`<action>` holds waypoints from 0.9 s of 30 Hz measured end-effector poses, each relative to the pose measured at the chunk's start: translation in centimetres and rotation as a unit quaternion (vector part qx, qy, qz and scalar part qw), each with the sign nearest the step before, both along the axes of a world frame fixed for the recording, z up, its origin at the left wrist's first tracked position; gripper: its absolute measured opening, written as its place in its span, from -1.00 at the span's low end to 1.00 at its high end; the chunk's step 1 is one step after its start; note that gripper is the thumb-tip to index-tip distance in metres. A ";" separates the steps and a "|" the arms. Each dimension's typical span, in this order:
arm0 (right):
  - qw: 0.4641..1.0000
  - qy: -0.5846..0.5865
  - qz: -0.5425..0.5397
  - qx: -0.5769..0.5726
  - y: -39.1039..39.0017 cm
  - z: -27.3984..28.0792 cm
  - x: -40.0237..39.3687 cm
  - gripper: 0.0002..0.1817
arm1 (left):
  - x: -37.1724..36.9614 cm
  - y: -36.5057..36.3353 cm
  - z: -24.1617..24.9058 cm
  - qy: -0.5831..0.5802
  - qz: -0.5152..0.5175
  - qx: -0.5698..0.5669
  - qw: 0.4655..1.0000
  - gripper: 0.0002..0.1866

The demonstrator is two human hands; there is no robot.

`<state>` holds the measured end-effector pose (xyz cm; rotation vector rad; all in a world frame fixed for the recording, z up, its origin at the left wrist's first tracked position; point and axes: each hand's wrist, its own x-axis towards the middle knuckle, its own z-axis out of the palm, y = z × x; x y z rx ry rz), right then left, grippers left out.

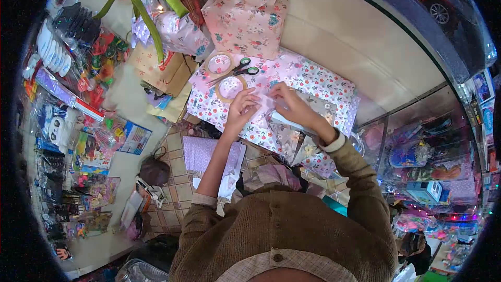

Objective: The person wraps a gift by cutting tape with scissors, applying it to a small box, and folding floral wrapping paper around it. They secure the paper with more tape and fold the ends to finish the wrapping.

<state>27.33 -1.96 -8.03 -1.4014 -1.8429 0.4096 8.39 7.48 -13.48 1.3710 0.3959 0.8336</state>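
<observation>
Now | left hand [241,105] and right hand [292,105] pinch a paper fold [269,105] closed on the floral-wrapped parcel [308,81] mid-worktop | keep the crease taut, fingertips flat | farther: tape rolls [229,87], scissors [237,69], toward the far edge.

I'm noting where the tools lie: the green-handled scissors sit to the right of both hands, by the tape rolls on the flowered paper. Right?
Not quite. In the head view the scissors lie above the left hand, on the left side of the flowered paper, not to the right of both hands. They do rest by the tape rolls. The right hand is farther right.
</observation>
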 end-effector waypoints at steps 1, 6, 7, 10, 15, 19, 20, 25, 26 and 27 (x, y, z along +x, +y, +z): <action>1.000 -0.023 0.002 -0.021 0.6 -0.1 -0.3 -0.63 | 0.1 -0.1 -0.1 -0.010 0.006 0.007 1.000 -0.37; 0.988 -0.121 -0.011 -0.099 1.7 0.2 -0.9 -0.58 | -0.5 0.0 0.2 -0.032 0.017 -0.029 0.999 -0.33; 0.986 -0.122 -0.012 -0.116 1.7 0.0 -0.7 -0.58 | -0.7 -0.3 0.7 -0.016 0.021 -0.050 0.998 -0.32; 0.987 -0.110 0.001 -0.120 1.5 0.1 -0.5 -0.58 | -1.1 -0.6 1.1 -0.019 0.034 -0.078 0.996 -0.33; 0.997 -0.017 0.005 -0.074 1.0 1.2 -0.6 -0.70 | -1.2 -1.1 1.8 -0.026 0.080 -0.025 0.996 -0.43; 0.982 0.155 0.059 -0.094 -0.5 2.8 0.0 -0.84 | -2.5 -0.4 2.8 0.098 0.101 0.190 0.972 -0.69; 0.976 0.180 0.073 -0.096 -1.1 3.2 0.0 -0.87 | -2.5 -0.6 3.9 0.106 0.107 0.250 0.956 -0.75; 0.959 0.192 0.127 -0.165 -4.0 5.0 0.2 -0.84 | -1.3 -1.9 5.8 0.068 0.051 0.204 0.975 -0.81; 0.961 0.173 0.135 -0.167 -4.3 4.9 0.4 -0.83 | -1.1 -2.1 6.1 0.058 0.029 0.197 0.978 -0.80; 0.963 0.162 0.133 -0.167 -4.5 4.8 0.6 -0.83 | -1.0 -2.4 6.6 0.065 0.020 0.187 0.980 -0.79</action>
